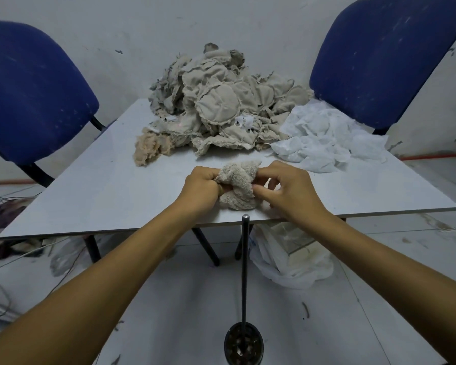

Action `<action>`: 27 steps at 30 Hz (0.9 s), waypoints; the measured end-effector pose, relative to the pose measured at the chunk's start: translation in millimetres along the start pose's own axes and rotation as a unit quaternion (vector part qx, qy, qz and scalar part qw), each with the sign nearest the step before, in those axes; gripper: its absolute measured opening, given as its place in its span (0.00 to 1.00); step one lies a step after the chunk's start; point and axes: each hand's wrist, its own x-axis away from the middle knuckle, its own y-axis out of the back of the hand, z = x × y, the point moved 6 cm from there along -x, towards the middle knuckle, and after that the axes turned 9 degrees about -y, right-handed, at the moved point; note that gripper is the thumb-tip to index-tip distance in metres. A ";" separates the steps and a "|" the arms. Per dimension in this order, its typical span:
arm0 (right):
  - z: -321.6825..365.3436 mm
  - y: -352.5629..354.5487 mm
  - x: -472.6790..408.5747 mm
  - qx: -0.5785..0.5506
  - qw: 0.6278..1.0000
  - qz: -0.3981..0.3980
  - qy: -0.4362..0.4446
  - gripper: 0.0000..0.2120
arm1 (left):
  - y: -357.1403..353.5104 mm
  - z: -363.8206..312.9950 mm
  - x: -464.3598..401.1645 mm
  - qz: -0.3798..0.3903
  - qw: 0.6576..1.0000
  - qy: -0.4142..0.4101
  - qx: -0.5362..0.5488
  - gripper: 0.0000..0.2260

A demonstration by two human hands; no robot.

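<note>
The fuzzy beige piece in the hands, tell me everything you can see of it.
The fuzzy beige piece is a crumpled bundle of fleecy fabric, pale tan, bunched into folds. It sits near the front edge of the white table, and its lower part appears to rest on the top. The left hand grips its left side; the right hand pinches its right side.

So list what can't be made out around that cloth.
All in the head view:
- Fingertips of the left hand: buried in the cloth.
- Shape of the cloth: crumpled, partly covered by the left hand and the right hand.
- Contents of the bag: hidden by the table edge and right forearm.
- Back of the pile: behind its front pieces.
</note>
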 end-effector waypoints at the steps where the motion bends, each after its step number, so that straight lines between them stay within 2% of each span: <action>1: 2.4 1.7 0.3 0.004 1.000 -0.011 0.009 0.04 | -0.4 -0.2 0.1 0.001 1.000 -0.001 -0.005 0.18; 6: 7.1 3.6 0.8 0.042 0.997 -0.049 0.045 0.02 | 0.2 -2.6 -0.4 0.016 1.000 -0.005 0.009 0.15; 9: 6.0 2.9 0.7 0.078 0.994 -0.048 0.064 0.03 | 8.1 0.3 -2.8 -0.009 1.000 0.011 0.026 0.14; 15: 7.4 12.7 5.7 -0.014 0.991 -0.094 0.093 0.04 | 9.5 7.2 -1.1 -0.019 0.998 0.047 0.045 0.17; 19: 18.0 7.3 11.9 -0.004 0.982 -0.108 0.154 0.07 | 6.9 9.0 -0.3 -0.012 0.998 0.055 0.037 0.15; 23: 7.5 4.6 5.0 0.048 0.989 -0.096 0.106 0.09 | 2.8 3.4 4.3 0.021 0.997 0.037 0.065 0.13; 25: -1.4 -1.2 -0.4 0.092 0.993 -0.047 0.057 0.12 | -0.4 4.2 5.7 0.035 0.996 0.032 0.074 0.14; 27: -6.7 -5.1 -4.9 0.071 0.997 0.011 0.031 0.14 | -1.5 4.5 5.6 0.041 0.997 0.023 0.063 0.14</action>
